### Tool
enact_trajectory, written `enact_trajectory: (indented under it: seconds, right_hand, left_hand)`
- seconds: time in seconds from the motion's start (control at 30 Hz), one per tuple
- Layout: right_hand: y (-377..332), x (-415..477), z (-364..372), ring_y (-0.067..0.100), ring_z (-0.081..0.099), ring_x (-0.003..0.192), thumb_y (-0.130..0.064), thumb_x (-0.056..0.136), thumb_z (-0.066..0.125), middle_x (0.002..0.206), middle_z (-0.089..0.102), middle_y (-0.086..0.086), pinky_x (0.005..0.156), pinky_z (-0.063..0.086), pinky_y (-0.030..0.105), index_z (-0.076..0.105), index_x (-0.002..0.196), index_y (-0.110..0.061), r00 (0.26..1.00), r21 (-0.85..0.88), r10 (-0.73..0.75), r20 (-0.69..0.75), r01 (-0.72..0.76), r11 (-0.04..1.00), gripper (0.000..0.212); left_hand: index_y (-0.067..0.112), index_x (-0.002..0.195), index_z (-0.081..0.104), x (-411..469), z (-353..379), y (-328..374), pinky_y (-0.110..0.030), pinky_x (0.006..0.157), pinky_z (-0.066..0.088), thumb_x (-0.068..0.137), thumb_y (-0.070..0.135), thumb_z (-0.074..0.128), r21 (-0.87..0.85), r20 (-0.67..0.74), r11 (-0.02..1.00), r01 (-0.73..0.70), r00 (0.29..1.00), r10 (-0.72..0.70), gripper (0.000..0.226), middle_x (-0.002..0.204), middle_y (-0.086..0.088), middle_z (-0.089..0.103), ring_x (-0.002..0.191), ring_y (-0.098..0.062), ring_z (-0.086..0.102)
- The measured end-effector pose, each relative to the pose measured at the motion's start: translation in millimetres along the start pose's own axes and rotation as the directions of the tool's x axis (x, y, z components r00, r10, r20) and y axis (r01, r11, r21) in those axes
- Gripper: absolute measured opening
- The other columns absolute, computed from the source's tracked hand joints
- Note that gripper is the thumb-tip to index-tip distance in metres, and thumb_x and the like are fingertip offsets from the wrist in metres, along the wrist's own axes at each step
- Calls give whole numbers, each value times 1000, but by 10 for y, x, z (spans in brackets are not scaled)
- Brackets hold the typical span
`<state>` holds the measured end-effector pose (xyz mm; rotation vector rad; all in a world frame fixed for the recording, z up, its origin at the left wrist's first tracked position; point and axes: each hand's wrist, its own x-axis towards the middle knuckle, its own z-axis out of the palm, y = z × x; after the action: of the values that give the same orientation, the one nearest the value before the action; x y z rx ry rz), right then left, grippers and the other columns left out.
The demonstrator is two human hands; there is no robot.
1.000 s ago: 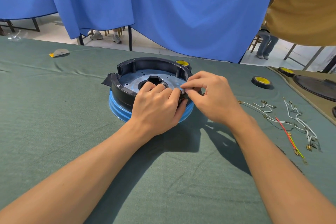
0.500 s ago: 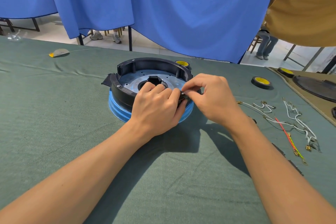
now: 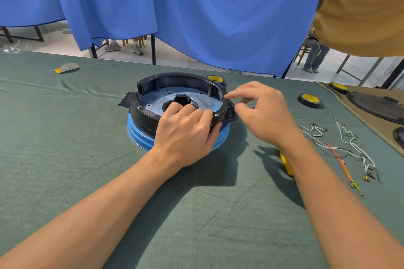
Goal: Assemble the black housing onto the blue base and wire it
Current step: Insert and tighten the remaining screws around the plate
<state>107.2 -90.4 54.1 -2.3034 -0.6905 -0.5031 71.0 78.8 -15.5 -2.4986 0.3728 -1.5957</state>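
Head view: a broad worktop (image 3: 65, 148) draped in matte green cloth, lightly creased, runs back to a hanging blue curtain (image 3: 218, 17) of smooth folded fabric. At the middle of the worktop the round black housing (image 3: 181, 82), a hard plastic ring with raised walls, sits on top of the ribbed, glossy blue base (image 3: 140, 137); a flat grey metal plate (image 3: 157, 99) with small holes shows inside the ring. The left hand (image 3: 185, 137) grips the housing's near rim, its fingers (image 3: 175, 109) hooked over the wall and the thumb against the outside. The right hand (image 3: 266, 116) hovers just beside the housing's right edge, its fingers (image 3: 236, 93) loosely bent and released, blurred. A black tape roll (image 3: 310, 100) with a yellow core lies to the right, near thin white, red and yellow wires (image 3: 354, 146) tipped with brass terminals.
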Motion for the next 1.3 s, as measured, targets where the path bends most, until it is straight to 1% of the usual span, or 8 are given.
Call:
enact_trajectory:
  seconds: [0.1, 0.23, 0.4, 0.53, 0.97, 1.13, 1.23, 1.3]
  right_hand:
    - [230, 27, -73, 13, 58, 85, -6, 87, 54, 103, 69, 1, 83, 43, 20, 76, 98, -19, 981, -133, 161, -110, -175, 976, 28]
    - [492, -19, -49, 27, 61, 106, -16, 92, 52, 116, 69, 5, 94, 50, 41, 71, 112, -22, 936, -401, 345, 71, -290, 869, 28]
    - [528, -74, 172, 37, 59, 100, -17, 87, 51, 109, 68, 13, 82, 50, 40, 68, 106, -16, 902, -565, 368, 227, -186, 804, 25]
    - [509, -93, 267, 34, 48, 78, -13, 87, 52, 94, 67, 15, 68, 34, 34, 60, 84, -11, 929, -626, 339, 148, -177, 760, 9]
    - [565, -61, 418, 31, 58, 97, -13, 91, 63, 102, 66, 12, 77, 50, 39, 66, 107, -8, 945, -508, 323, -47, -302, 807, 17]
    - [429, -49, 272, 25, 62, 95, -9, 97, 52, 99, 66, 8, 76, 48, 33, 69, 98, -12, 863, -45, 505, 23, -504, 863, 18]
    - [193, -85, 196, 22, 64, 83, -2, 98, 47, 88, 63, 9, 74, 55, 35, 65, 90, -8, 733, 476, 624, 270, -665, 575, 21]
    - [74, -104, 187, 20, 63, 82, 0, 99, 46, 95, 63, 12, 80, 55, 42, 65, 93, -5, 660, 604, 639, 395, -711, 360, 20]
  left_hand:
    - [12, 82, 69, 3, -10, 18, -35, 58, 43, 93, 36, 53, -2, 1, 1000, 18, 1000, -18, 31, 57, 1, 58, 55, -23, 54]
    - [11, 101, 72, 20, -20, 36, -35, 62, 47, 90, 30, 60, -26, -78, 1000, 7, 997, -9, 25, 71, 1, 64, 64, -24, 60]
    - [13, 75, 69, 21, -32, 86, -36, 67, 48, 90, 24, 63, -47, -127, 999, 24, 991, -29, 19, 78, 0, 66, 71, -24, 63]
    - [14, 76, 72, 11, -40, 78, -35, 71, 48, 89, 24, 68, -63, -152, 998, 17, 988, -27, 16, 83, 2, 70, 74, -23, 65]
    - [14, 83, 71, -11, -70, 111, -38, 75, 47, 87, 27, 68, -68, -64, 996, 55, 996, -59, 14, 89, 0, 69, 79, -24, 65]
    - [14, 88, 68, -21, -78, 99, -43, 80, 44, 82, 40, 71, -4, 41, 999, 47, 998, -47, 27, 88, -1, 68, 85, -27, 65]
    - [13, 85, 69, -23, -73, 112, -39, 86, 41, 86, 33, 69, -18, 7, 999, 31, 999, -31, 20, 82, 2, 68, 82, -23, 66]
    - [13, 84, 69, -22, -75, 113, -37, 87, 40, 88, 31, 68, -32, -9, 999, 30, 1000, -30, 18, 81, 2, 68, 81, -22, 67]
